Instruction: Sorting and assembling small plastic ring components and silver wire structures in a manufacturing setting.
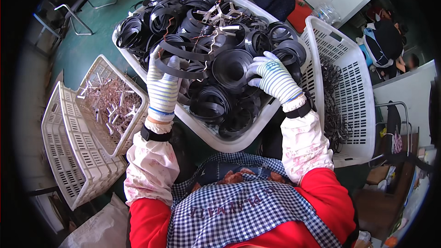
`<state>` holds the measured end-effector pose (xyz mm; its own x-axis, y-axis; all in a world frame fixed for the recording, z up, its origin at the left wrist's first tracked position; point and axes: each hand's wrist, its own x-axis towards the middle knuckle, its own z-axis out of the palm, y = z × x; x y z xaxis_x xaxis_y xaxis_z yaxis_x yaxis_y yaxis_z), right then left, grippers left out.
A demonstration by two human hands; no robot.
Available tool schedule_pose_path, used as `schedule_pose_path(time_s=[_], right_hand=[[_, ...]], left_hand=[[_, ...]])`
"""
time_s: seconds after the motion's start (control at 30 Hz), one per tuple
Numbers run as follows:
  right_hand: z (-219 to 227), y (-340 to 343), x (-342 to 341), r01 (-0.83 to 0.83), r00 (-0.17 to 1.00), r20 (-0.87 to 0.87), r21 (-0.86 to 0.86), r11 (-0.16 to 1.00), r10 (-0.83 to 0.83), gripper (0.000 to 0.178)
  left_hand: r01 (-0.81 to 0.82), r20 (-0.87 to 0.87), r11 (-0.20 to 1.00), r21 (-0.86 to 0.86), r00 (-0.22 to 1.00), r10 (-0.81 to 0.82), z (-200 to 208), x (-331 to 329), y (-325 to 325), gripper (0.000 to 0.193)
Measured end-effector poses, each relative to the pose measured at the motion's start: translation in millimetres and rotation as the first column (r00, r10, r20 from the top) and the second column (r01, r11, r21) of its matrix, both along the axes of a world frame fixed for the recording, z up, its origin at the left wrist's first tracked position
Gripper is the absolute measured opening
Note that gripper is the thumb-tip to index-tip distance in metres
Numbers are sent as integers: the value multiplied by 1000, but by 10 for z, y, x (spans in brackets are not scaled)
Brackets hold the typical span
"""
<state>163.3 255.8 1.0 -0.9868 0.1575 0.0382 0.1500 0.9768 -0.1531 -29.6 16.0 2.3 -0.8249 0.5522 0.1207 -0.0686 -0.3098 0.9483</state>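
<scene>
OK, strip (pixel 190 56) w/in L grip (pixel 163 87)

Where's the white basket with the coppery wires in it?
In the head view, the basket is at the left, beside the tub of black rings, near the left hand.

Across the blue-and-white checked cloth apron (pixel 229 224), at six o'clock in the head view, runs a line of large, dark, capital-style lettering (pixel 229 207). It climbs from the wearer's left toward two o'clock, bending with the fabric; creases distort its upper end, where single characters are unclear.
</scene>
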Motion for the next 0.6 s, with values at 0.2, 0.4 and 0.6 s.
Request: schedule_pose_path(time_s=[0.2, 0.4, 0.6], right_hand=[[-26, 14, -54, 75, 866, -486, -103, 992, -116, 26], [-149, 87, -125, 109, 748, -504, -549, 828, -433, 22], [-88, 82, -165, 173, 733, -420, -646, 743, -535, 19]], left_hand=[[24, -44, 1000, -17, 999, -24, -11, 45, 18, 53], [95, -64, 988, -122, 993, -103, 41, 204, 66, 53], [122, -329, 977, -177, 928, -176, -123, 267, 83, 59]])
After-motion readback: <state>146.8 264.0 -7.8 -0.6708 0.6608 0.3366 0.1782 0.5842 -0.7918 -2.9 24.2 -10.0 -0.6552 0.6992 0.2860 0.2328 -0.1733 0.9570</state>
